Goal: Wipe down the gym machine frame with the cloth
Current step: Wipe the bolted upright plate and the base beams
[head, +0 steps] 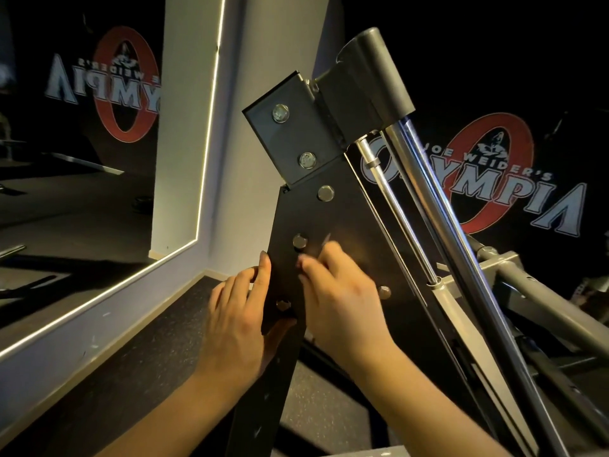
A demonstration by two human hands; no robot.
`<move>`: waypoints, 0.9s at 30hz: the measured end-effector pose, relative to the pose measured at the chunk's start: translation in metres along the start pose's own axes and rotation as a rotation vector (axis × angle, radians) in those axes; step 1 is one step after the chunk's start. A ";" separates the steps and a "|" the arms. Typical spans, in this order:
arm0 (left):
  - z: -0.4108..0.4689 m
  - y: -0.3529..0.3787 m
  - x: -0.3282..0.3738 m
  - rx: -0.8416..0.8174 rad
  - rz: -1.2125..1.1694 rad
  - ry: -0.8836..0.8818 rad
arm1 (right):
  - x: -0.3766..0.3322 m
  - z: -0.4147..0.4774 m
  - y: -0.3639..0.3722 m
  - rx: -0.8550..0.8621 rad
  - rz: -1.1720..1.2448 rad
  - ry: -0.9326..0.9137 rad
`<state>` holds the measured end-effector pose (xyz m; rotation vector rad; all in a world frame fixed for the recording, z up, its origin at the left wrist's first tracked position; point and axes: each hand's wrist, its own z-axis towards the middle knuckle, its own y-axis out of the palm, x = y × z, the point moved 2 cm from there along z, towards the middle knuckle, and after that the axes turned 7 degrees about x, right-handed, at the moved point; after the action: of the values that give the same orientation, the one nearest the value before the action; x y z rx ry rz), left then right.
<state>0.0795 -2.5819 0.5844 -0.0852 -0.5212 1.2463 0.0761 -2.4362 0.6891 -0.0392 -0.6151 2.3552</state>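
Head camera view, looking forward and down, in which two bare forearms are seen reaching up from the bottom edge towards a dark upright plate.

The left hand point(240, 311) is set against the plate's left edge. Its forefinger is stretched up along that edge, the other fingers are curled round behind it, and the thumb is laid across the front, so the grip is closed on the metal.

The right hand point(342, 301) is held knuckles outward, with its fingers curled in tightly and pressed to the plate's face. A small, pale, motion-blurred scrap of cloth point(329, 247) is pinched at the fingertips, and only its tip is shown above them.

The gym machine frame point(342, 219) is seen as a flat black steel plate, faintly glossy, which widens downward. It is studded with round silver bolts point(326, 193), and one of them is found just above the right fingertips. A dark angled bracket point(290, 133) is fastened over its top. Chrome rods point(428, 199) are seen slanting down along its right side, under a grey roller point(379, 70).

The cloth is held against the middle of the plate. The gripped left edge lies just beside it.

A mirror point(82, 159) with a lit border is seen on the left, above a dark speckled floor point(148, 357).
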 end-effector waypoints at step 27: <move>-0.002 0.001 -0.001 0.009 0.022 -0.006 | 0.023 0.042 -0.032 0.194 0.070 0.348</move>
<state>0.0788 -2.5826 0.5820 -0.0798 -0.5205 1.2709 0.0702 -2.4188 0.7438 -0.3801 -0.2182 2.3867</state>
